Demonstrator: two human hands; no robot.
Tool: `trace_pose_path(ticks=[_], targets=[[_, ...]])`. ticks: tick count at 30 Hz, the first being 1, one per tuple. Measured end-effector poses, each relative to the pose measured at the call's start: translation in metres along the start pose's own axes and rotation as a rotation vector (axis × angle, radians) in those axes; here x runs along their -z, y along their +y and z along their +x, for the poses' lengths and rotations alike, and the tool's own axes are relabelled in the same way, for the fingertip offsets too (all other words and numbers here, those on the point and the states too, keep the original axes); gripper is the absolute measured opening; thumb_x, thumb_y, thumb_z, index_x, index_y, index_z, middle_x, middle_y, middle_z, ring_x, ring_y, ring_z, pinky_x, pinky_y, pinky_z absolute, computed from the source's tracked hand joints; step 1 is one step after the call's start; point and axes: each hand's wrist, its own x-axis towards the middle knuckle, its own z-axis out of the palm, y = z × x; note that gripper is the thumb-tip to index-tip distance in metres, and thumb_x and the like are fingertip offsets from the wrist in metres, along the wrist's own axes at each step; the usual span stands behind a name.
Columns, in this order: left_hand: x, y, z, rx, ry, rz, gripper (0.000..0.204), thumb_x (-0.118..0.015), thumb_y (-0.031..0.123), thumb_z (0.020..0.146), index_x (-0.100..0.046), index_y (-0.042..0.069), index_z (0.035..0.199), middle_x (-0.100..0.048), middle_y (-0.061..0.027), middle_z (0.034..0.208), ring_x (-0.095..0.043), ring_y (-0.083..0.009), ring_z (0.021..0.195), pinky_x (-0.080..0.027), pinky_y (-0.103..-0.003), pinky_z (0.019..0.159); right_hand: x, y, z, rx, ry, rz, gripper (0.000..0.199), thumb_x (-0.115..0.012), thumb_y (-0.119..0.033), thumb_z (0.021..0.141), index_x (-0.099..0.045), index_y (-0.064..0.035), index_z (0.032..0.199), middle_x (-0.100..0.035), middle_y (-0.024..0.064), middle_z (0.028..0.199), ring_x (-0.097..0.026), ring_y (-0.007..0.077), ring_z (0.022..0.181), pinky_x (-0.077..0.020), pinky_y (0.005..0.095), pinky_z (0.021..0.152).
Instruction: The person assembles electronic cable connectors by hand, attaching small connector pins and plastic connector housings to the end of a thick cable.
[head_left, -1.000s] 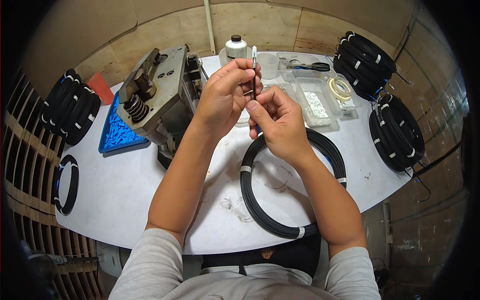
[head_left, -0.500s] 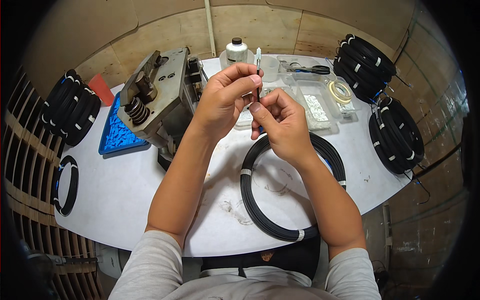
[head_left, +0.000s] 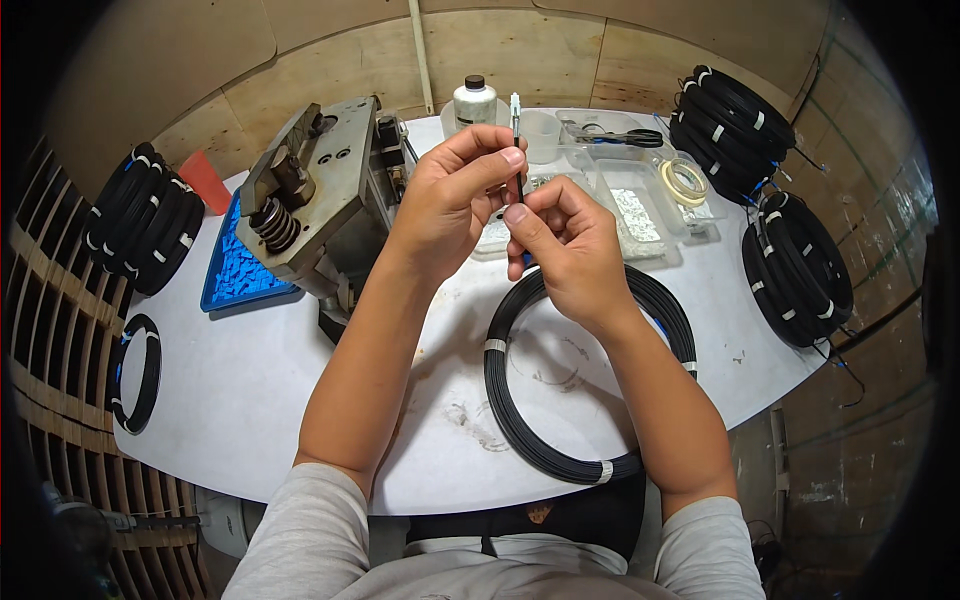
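Note:
Between my two hands stands the end of a thin black cable, held upright and tipped with a small pale connector. My left hand pinches it just below the connector with thumb and forefinger. Lower down, my right hand grips the same cable, its fingers curled round it. Under my right forearm a coil of black cable, bound with white tape, lies flat on the white table. Where the held end joins the coil is hidden by my hands.
A metal press and a blue tray of small blue pieces stand left. Behind my hands are a white bottle, clear bins, scissors and tape rolls. Cable coils are stacked left, more coils right.
Both hands keep their grip on the cable end, almost still. The whole view has shifted very slightly.

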Motion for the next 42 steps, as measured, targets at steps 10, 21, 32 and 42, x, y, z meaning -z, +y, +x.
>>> trace_pose_path(ticks=[10,21,32,42], targets=[[0.0,0.0,-0.001,0.007,-0.004,-0.013,0.012,-0.065,0.006,0.085,-0.061,0.003,0.097,-0.06,-0.0015,0.085,-0.053,-0.0091,0.075,-0.044,-0.025,0.071,0.001,0.0,0.001,-0.026,-0.015,0.033,0.012,-0.061,-0.011,0.092,-0.053,-0.0025,0.087,-0.06,0.0043,0.07,-0.056,0.0071,0.057,-0.0474,0.022,0.052],[0.001,0.003,-0.001,0.015,-0.09,-0.057,0.012,-0.058,0.007,0.09,-0.059,0.001,0.1,-0.062,-0.0066,0.09,-0.058,-0.0128,0.081,-0.049,-0.026,0.071,0.006,0.0,0.002,-0.05,-0.086,0.081,0.013,-0.059,-0.013,0.094,-0.057,-0.0016,0.089,-0.061,0.005,0.073,-0.058,0.0098,0.062,-0.0493,0.0246,0.057],[-0.004,0.01,-0.006,0.098,-0.141,0.11,0.012,-0.057,0.012,0.09,-0.059,0.002,0.097,-0.06,-0.0054,0.087,-0.055,-0.0101,0.076,-0.047,-0.024,0.068,0.014,0.008,0.005,-0.141,-0.138,0.297,0.018,-0.06,-0.017,0.094,-0.065,0.0009,0.096,-0.065,0.0065,0.082,-0.061,0.0138,0.075,-0.051,0.0273,0.07],[-0.007,0.007,-0.005,-0.079,0.021,0.369,0.013,-0.063,0.01,0.088,-0.063,-0.001,0.095,-0.061,-0.0031,0.079,-0.056,-0.0085,0.072,-0.046,-0.022,0.064,0.014,0.007,0.005,-0.175,-0.105,0.274,0.024,-0.063,-0.022,0.092,-0.066,0.0006,0.098,-0.065,0.0058,0.082,-0.061,0.0139,0.073,-0.051,0.0266,0.07]])
